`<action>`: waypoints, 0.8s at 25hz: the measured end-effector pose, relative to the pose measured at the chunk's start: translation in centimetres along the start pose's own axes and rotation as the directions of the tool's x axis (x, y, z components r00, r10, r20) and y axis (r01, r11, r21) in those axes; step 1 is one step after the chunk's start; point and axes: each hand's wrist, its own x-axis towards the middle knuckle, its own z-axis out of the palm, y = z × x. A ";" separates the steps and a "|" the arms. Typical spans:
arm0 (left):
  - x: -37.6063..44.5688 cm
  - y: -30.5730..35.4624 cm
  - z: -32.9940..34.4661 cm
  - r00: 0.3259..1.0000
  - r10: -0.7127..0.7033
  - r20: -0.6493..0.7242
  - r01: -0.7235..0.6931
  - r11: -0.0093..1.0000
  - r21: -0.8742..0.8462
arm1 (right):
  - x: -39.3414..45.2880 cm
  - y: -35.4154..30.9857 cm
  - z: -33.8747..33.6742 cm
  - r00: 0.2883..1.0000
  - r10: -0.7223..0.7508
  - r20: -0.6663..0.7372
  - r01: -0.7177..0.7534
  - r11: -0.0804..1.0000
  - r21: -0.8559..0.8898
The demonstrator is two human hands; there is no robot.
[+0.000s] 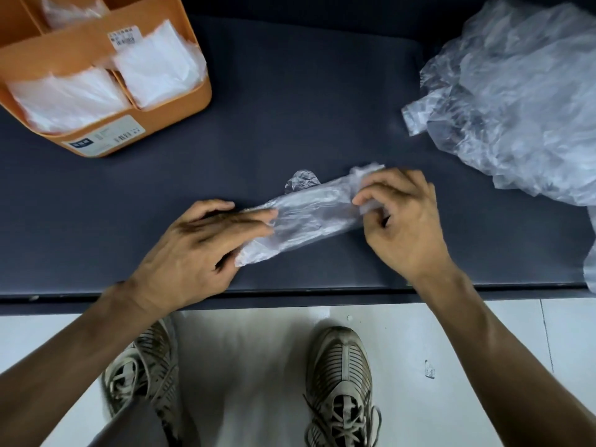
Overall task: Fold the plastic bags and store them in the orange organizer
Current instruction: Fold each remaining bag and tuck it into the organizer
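Note:
A clear plastic bag (309,214), folded into a long narrow strip, lies slanted on the dark table (290,108). My left hand (206,246) presses flat on the strip's lower left end with straight fingers. My right hand (400,217) pinches the strip's upper right end between thumb and fingers. The orange organizer (193,95) stands at the far left; folded white bags (158,66) fill its compartments.
A heap of crumpled clear bags (516,98) covers the table's right side and spills over the right edge. The table's front edge runs just below my wrists. My two shoes stand on the pale tiled floor (258,366) under it.

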 end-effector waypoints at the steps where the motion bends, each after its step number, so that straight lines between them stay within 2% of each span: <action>1: 0.0 0.1 -0.1 1.000 0.003 0.001 -0.003 1.000 0.017 | 0.5 0.3 0.1 0.999 -0.033 -0.019 0.033 0.999 -0.018; 5: 0.6 1.5 0.4 0.991 0.106 0.079 -0.121 0.965 0.231 | 2.4 0.9 0.4 0.978 -0.207 0.007 0.205 0.963 -0.173; 7: 1.4 3.1 1.2 0.991 0.079 0.106 -0.110 0.936 0.334 | 2.4 -0.2 -0.5 0.986 -0.156 -0.052 0.145 0.974 -0.174; 9: 2.4 4.3 1.8 0.994 0.042 0.103 -0.079 0.920 0.385 | 1.3 -2.2 -1.9 0.993 -0.081 -0.085 0.077 0.996 -0.054; 11: 3.0 4.8 2.2 0.996 0.016 0.093 -0.050 0.923 0.382 | -1.0 -4.5 -2.6 0.995 -0.096 0.006 0.094 0.985 0.147; 12: 3.2 4.9 2.3 0.996 0.001 0.092 -0.034 0.932 0.361 | -2.3 -5.4 -2.5 0.989 -0.114 0.091 0.090 0.969 0.232; 14: 3.4 5.0 2.3 0.995 -0.054 0.088 0.028 0.961 0.276 | -4.3 -6.3 -1.7 0.973 -0.102 0.205 0.050 0.968 0.245; 16: 3.5 5.0 1.8 0.981 -0.173 0.091 0.164 0.982 0.097 | -5.2 -6.1 -0.7 0.987 -0.020 0.158 -0.018 0.972 0.233; 17: 3.6 4.8 1.4 0.962 -0.253 0.106 0.256 0.966 -0.020 | -5.2 -6.0 -0.4 0.992 0.058 0.109 -0.087 0.955 0.283; 20: 3.4 4.6 0.7 0.874 -0.447 0.188 0.484 0.832 -0.272 | -4.3 -5.7 -0.4 0.947 0.304 0.105 -0.316 0.819 0.479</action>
